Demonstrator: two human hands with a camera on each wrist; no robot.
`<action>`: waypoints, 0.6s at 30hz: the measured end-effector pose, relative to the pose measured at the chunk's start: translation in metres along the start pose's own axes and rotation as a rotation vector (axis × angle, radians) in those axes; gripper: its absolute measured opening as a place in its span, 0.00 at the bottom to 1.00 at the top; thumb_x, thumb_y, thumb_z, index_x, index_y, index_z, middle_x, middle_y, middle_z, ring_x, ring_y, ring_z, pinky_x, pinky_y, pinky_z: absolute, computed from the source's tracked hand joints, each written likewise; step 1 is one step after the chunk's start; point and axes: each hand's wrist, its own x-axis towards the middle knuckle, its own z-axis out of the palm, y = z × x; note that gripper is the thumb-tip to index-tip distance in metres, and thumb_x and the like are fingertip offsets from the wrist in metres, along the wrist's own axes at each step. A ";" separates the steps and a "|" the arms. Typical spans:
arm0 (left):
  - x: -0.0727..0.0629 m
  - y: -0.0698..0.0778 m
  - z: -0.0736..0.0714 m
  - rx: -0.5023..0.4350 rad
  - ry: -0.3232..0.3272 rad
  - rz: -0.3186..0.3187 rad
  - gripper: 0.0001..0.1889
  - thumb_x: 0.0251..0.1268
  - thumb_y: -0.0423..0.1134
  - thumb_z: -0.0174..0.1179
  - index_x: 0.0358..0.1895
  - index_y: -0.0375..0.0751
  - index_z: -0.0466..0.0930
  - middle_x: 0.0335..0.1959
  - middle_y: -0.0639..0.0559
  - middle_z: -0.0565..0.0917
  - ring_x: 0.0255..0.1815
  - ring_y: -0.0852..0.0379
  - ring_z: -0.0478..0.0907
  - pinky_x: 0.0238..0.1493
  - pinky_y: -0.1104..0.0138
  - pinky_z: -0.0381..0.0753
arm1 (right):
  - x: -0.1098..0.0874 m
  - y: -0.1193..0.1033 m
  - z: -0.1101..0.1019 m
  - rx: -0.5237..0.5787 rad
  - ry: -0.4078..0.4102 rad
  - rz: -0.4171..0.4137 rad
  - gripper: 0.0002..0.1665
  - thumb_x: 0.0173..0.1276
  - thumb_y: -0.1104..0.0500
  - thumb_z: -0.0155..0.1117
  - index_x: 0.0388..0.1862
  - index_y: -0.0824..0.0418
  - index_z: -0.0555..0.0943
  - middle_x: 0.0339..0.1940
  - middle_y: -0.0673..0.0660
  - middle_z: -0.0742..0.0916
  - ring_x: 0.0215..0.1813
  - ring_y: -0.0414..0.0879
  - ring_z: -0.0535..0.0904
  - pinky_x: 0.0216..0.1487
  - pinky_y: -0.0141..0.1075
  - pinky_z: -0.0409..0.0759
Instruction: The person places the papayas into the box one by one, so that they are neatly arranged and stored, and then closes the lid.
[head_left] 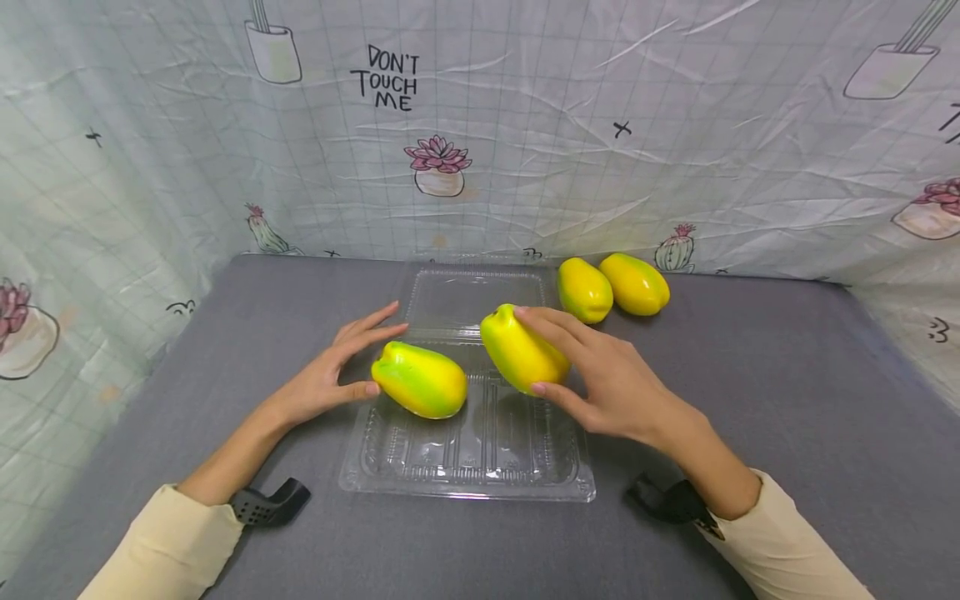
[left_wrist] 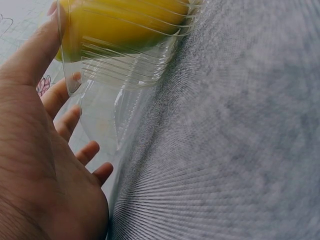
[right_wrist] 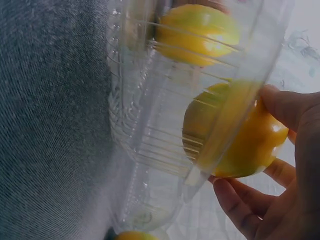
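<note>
A clear plastic clamshell box (head_left: 480,487) lies with its lid (head_left: 442,292) folded back behind its ribbed base. One yellow-green papaya (head_left: 420,381) sits at the base's left rear, seen through the clear wall in the left wrist view. Beside it my left hand (head_left: 321,385) spreads its fingers; the thumb tip is at the fruit's stem end, and I cannot tell whether it touches. With thumb and fingers my right hand (head_left: 607,375) holds a second papaya (head_left: 521,350), tilted, over the base's right rear. Part of this fruit shows through the box wall in the right wrist view.
Two more papayas, one (head_left: 585,290) against the other (head_left: 635,285), lie on the grey tabletop (head_left: 750,375) right of the lid. A printed plastic curtain (head_left: 525,192) hangs behind the table. Black straps (head_left: 270,502) sit at both wrists.
</note>
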 end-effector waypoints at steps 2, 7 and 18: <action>-0.001 -0.007 0.000 0.007 -0.002 -0.001 0.37 0.59 0.53 0.63 0.71 0.45 0.64 0.77 0.49 0.50 0.74 0.46 0.41 0.59 0.32 0.41 | 0.000 0.000 0.002 -0.001 -0.007 -0.007 0.44 0.66 0.45 0.64 0.76 0.52 0.57 0.71 0.50 0.68 0.55 0.47 0.75 0.40 0.42 0.78; -0.001 -0.013 0.000 0.006 -0.009 0.002 0.37 0.59 0.53 0.64 0.71 0.50 0.64 0.77 0.51 0.50 0.75 0.48 0.41 0.59 0.32 0.42 | -0.001 0.001 0.008 -0.001 -0.007 -0.027 0.45 0.65 0.47 0.65 0.76 0.52 0.56 0.71 0.52 0.67 0.63 0.50 0.70 0.51 0.48 0.75; -0.002 -0.013 0.000 0.007 -0.007 -0.014 0.37 0.59 0.56 0.62 0.71 0.50 0.64 0.77 0.51 0.50 0.75 0.47 0.40 0.59 0.31 0.41 | 0.000 0.004 0.015 -0.002 -0.034 -0.079 0.44 0.65 0.49 0.65 0.76 0.53 0.57 0.70 0.50 0.69 0.64 0.47 0.67 0.57 0.45 0.71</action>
